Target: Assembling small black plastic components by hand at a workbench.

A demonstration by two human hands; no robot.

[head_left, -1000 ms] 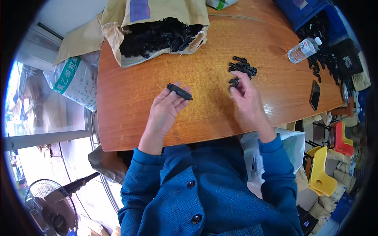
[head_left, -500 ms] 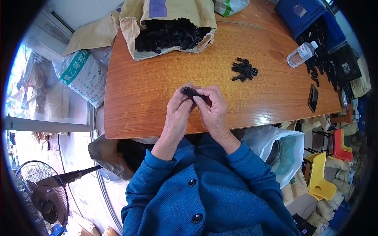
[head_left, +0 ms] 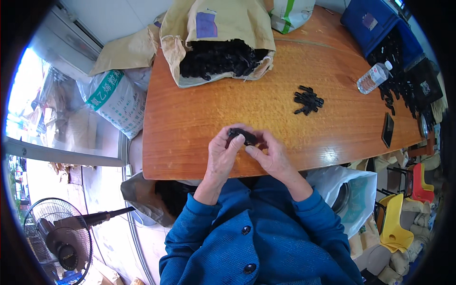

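Inside the hands: a black part (head_left: 243,136), its ends partly covered by fingers, so its full shape is hard to make out.
Left hand (head_left: 222,152): pinching the part's left end, thumb laid across it.
Right hand (head_left: 272,153): thumb and fingers pinching the right end; whether a second piece sits there cannot be told.
Paper sack (head_left: 237,21): cut off at the top; the black pieces (head_left: 223,59) in its mouth merge into one dark mass.
Blue bin (head_left: 368,26): its inside mostly hidden, dark pieces (head_left: 396,88) spread below it.
Bench (head_left: 237,102): near edge just below the hands; a stretch of wood runs up to the sack and across to a small black pile (head_left: 308,100).
Bench's right side: a bottle (head_left: 374,78) and a phone (head_left: 387,129), well apart from the hands.
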